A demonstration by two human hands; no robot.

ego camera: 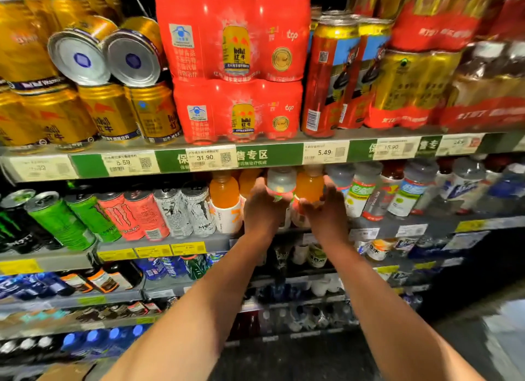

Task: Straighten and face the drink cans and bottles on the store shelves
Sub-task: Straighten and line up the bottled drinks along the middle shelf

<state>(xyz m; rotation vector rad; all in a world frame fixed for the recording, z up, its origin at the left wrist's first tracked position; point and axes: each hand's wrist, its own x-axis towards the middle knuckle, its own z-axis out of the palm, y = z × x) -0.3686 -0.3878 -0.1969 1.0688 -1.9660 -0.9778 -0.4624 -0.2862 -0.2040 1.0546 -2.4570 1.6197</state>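
Note:
On the second shelf, my left hand [262,207] grips a clear pale bottle [281,181] and my right hand [325,210] grips an orange drink bottle [309,186] right beside it. Both bottles stand upright with their lower halves hidden behind my hands. Another orange bottle [224,194] with a white label stands just left of my left hand. Clear bottles with green and blue labels [362,194] line up to the right.
Energy drink cans [119,213] fill the second shelf's left side. Above, gold cans [110,113] stand with two tipped cans [105,56] lying on top, beside red multipacks [235,68] and tall red cans [326,76]. Price tags [204,157] line the shelf edge. Lower shelves hold more bottles.

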